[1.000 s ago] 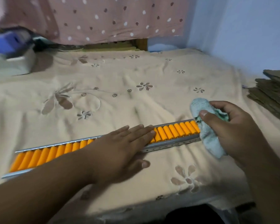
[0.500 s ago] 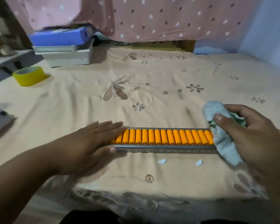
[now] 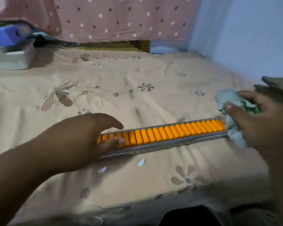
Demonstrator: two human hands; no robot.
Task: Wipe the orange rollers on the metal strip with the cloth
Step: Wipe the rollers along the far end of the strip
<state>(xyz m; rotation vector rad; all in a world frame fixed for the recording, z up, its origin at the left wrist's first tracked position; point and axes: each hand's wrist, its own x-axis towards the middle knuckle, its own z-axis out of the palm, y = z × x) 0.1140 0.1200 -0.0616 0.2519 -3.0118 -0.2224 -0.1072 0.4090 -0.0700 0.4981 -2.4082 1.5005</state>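
From the head camera, the left hand (image 3: 88,137), fingers spread, straddles the metal strip (image 3: 162,146) of orange rollers (image 3: 168,133) at centre on the beige sheet (image 3: 137,98), while at 3 o'clock the right hand (image 3: 258,126) clutches the pale cloth (image 3: 232,128) against the strip's end.

The metal strip (image 3: 162,146) lies across the bedsheet (image 3: 137,75), boxes (image 3: 11,57) seemingly behind-left.

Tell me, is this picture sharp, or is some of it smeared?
Head view: smeared by motion overall; the left hand and right hand with the cloth have soft edges, the blue box at the far left streaks, while the orange rollers on the metal strip stay fairly readable; lighting is dim and bluish.
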